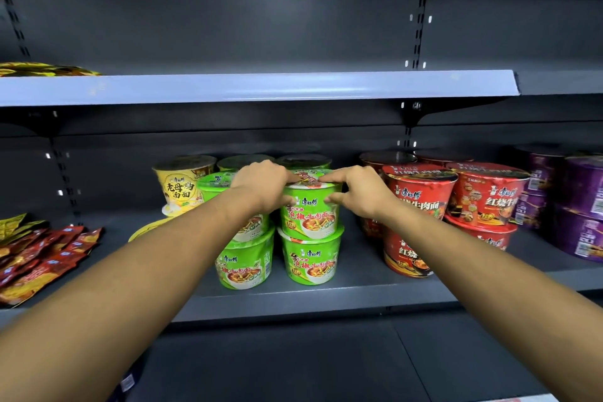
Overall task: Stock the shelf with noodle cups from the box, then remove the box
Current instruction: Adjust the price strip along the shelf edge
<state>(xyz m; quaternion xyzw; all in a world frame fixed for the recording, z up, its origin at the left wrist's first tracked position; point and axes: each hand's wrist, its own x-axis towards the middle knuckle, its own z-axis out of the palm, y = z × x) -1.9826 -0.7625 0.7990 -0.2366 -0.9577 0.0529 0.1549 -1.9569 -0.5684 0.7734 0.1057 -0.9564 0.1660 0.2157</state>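
Observation:
A green noodle cup (311,215) sits on top of another green cup (310,259) on the dark shelf (326,299). My left hand (261,184) grips its left rim, fingers over the lid and thumb down the side. My right hand (355,189) holds the right rim the same way. To the left stands a second stack of green cups (244,266), partly hidden by my left forearm. More green cups (303,160) stand behind. The box is not in view.
A yellow noodle cup (181,186) stands at the back left. Red cups (421,192) and purple cups (584,202) are stacked to the right. Red and yellow snack packets (39,254) lie at the far left. The upper shelf edge (261,88) overhangs the cups.

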